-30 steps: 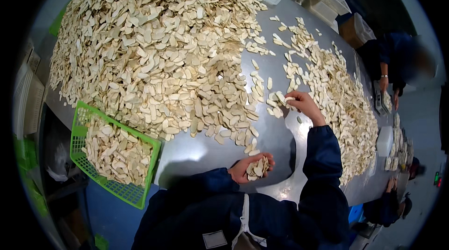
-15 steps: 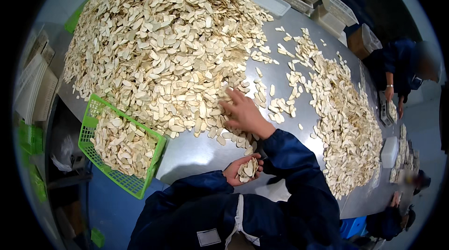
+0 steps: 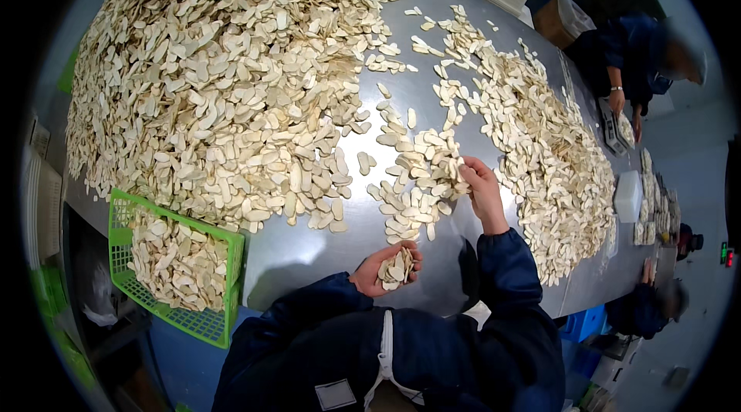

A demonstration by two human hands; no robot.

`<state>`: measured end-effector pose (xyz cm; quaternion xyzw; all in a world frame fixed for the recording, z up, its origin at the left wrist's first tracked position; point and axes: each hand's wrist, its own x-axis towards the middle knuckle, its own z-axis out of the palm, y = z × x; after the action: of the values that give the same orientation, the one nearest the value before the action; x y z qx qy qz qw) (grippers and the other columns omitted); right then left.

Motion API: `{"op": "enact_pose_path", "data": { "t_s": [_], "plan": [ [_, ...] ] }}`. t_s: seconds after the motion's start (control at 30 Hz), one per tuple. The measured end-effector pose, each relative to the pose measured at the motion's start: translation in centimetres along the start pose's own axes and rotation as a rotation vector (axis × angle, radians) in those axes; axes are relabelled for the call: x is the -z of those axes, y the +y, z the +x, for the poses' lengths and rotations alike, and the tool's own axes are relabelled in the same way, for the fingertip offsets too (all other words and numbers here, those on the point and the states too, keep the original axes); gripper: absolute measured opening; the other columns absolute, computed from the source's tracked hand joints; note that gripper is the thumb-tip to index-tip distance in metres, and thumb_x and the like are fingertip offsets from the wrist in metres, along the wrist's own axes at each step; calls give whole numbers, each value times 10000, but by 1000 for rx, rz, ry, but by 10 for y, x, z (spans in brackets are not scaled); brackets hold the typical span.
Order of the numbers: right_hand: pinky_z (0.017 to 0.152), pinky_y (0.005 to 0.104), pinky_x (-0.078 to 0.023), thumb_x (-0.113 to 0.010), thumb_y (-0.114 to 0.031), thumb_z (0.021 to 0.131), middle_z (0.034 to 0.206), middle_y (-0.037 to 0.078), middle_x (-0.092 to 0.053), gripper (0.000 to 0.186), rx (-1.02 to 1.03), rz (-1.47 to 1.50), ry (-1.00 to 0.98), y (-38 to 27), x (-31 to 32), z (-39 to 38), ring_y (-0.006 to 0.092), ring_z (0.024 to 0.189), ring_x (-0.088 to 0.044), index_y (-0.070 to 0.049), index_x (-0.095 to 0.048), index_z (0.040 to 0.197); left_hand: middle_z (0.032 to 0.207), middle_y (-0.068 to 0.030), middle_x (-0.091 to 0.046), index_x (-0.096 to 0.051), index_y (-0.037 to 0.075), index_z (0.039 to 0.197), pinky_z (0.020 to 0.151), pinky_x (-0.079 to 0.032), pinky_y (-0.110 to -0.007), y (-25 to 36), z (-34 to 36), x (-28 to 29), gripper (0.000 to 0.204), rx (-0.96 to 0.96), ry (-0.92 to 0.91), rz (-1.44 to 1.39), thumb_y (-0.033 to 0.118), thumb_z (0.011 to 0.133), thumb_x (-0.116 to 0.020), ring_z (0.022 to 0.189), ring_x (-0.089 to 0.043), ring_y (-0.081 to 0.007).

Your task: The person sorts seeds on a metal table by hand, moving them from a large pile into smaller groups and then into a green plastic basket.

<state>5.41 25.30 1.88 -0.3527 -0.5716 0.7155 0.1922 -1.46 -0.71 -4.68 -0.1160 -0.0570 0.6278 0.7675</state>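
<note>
Among many slices (image 3: 231,111), wearer's two hands (image 3: 486,196)

The right hand (image 3: 486,194) has moved right from the large left pile (image 3: 224,88). A bigger slice cluster (image 3: 413,207) now lies between that pile and the right pile (image 3: 552,173).

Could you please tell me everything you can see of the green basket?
The green basket looks like plastic, with a solid rim and lattice walls full of small openings. It is roughly rectangular, open-topped and partly filled with loose pale slices. It sits at the near left edge of the metal table, beside the large pile. Neither the left hand nor the right hand touches it. What supports it underneath is hidden.
</note>
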Motion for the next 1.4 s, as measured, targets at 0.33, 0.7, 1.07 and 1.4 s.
{"op": "enact_pose_path", "data": {
  "t_s": [0.33,0.7,1.07,1.4],
  "plan": [
    [768,282,-470,-537,-106,857,1092,106,-625,278,314,-811,34,-30,-19,48,206,984,-597,-21,-614,1111,1092,-121,-571,-521,84,1158,830,-498,-386,3,0,0,291,-22,23,-4,271,990,-373,984,-563,-259],
    [725,406,-473,-582,-120,757,830,170,-609,173,601,-1145,-30,-32,-50,107,352,824,-586,-44,-673,884,1065,-102,-577,-515,70,1158,797,-517,-352,1,0,-1,296,-14,72,121,278,991,-386,953,-582,-223],
    [647,362,-482,-601,-63,763,793,162,-641,126,371,-1170,139,-31,52,68,317,710,-615,-26,-649,873,1040,-87,-564,-513,92,1091,796,-487,-347,-1,-2,-8,274,54,133,219,303,992,-369,942,-543,-217],
    [606,294,-464,-677,-167,778,999,103,-569,235,513,-1207,253,5,-43,-33,193,633,-574,-43,-620,969,1054,-93,-564,-508,83,1116,786,-485,-351,0,-2,-5,286,18,98,166,304,991,-376,934,-558,-220]
  ]
}}
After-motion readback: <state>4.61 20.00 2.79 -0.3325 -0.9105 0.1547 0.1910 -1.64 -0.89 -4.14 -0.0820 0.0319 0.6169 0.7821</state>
